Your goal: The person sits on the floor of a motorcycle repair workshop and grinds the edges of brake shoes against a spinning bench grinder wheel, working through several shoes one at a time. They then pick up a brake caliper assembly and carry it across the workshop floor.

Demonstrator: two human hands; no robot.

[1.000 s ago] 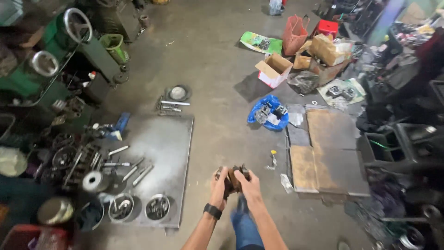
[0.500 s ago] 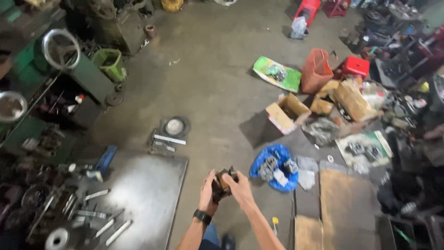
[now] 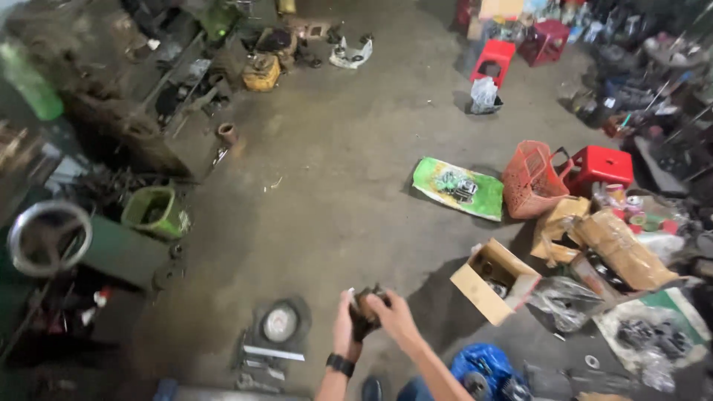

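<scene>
Both my hands meet low in the middle of the head view around a small dark, greasy metal part [image 3: 365, 313]. My left hand [image 3: 344, 327], with a black wristband, grips its left side. My right hand [image 3: 394, 315] wraps over its right side and top. Most of the part is hidden by my fingers. Below my hands the concrete floor [image 3: 342, 171] shows a round metal disc [image 3: 280, 324] on a dark patch to the left and an open cardboard box [image 3: 493, 281] to the right.
A green sack [image 3: 458, 188], an orange mesh basket [image 3: 530, 180] and red stools [image 3: 599, 165] lie at the right among bags and parts. A green bucket [image 3: 152, 211] and a steering wheel [image 3: 47, 238] stand at the left. A blue bag [image 3: 481, 367] lies near my feet.
The view has swung up and forward across the floor, so the metal sheet with tools has dropped out of sight. My hands stay together on the dark part.
</scene>
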